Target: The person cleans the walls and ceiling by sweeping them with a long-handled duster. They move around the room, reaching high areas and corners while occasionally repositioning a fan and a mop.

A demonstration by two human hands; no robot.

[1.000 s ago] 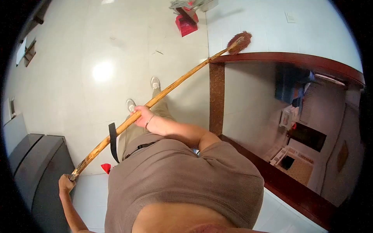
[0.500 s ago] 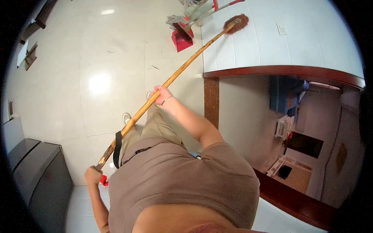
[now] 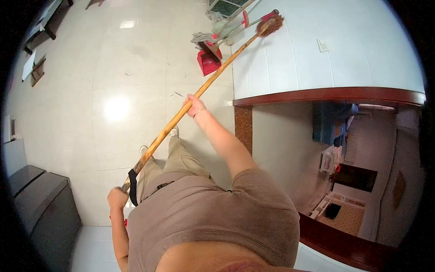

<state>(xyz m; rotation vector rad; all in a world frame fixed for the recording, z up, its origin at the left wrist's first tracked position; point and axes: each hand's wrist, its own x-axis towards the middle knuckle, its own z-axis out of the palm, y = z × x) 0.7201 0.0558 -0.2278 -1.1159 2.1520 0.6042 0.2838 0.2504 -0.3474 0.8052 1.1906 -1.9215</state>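
A long-handled duster (image 3: 213,78) runs diagonally from lower left to upper right. Its brown, bushy head (image 3: 270,26) lies against the white wall, overlapping the red grip of another handle in this view. My right hand (image 3: 195,106) is closed round the middle of the wooden pole. Down by my left hip, my left hand (image 3: 118,198) grips the pole's near end. Just above that hand, a black strap (image 3: 132,187) hangs from the pole.
A red dustpan (image 3: 209,62) and a grey string mop (image 3: 202,38) are by the wall at the top. To the right, a doorway with a dark red frame (image 3: 326,93) opens into another room. Dark grey furniture (image 3: 47,204) is at lower left. Small dark scraps (image 3: 178,94) lie on the tiled floor.
The duster's head has shifted farther up along the wall, and both hands have moved with the pole. My view has tilted forward a little.
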